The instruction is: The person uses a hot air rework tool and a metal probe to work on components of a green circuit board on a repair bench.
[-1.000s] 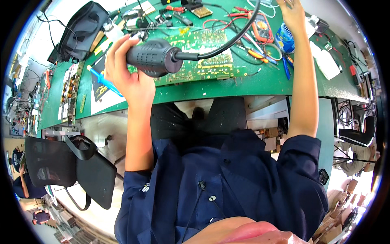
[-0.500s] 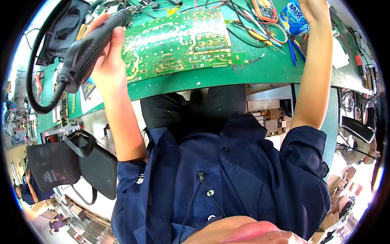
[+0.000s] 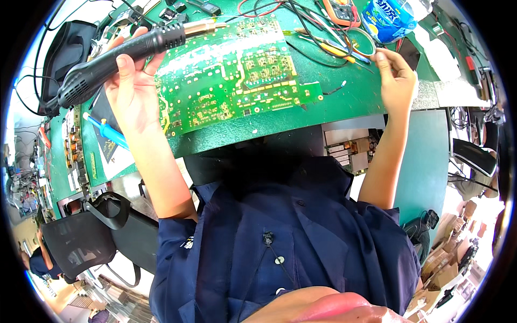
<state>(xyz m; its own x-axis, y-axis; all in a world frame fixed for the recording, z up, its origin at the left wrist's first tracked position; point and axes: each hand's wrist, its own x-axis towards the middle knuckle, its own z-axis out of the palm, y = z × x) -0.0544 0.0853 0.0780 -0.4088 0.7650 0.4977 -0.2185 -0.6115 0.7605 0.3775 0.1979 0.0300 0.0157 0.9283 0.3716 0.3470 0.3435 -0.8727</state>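
My left hand [image 3: 134, 89] holds a black hot-air gun [image 3: 116, 63] across its palm and fingers. The gun's metal nozzle [image 3: 202, 27] points right, above the far part of a big green circuit board [image 3: 215, 81]. That board lies flat on the green bench. At the right, my right hand [image 3: 397, 75] is low over the bench, thumb and fingertips drawn together beside a pale ring [image 3: 362, 43]. Whatever sits between those fingertips is too small to name. Just left of them are a yellow-handled tool [image 3: 334, 51] and several thin cables.
A blue drink pouch [image 3: 385, 21] stands behind my right hand, near an orange multimeter [image 3: 343, 11]. A blue pen-like tool [image 3: 107, 131] lies on dark and white sheets at the left. The bench edge [image 3: 269, 129] curves close to my body.
My right hand has come down from the far right toward the ring and cables. My left hand has tilted the hot-air gun flatter, its nozzle now turned to the right.
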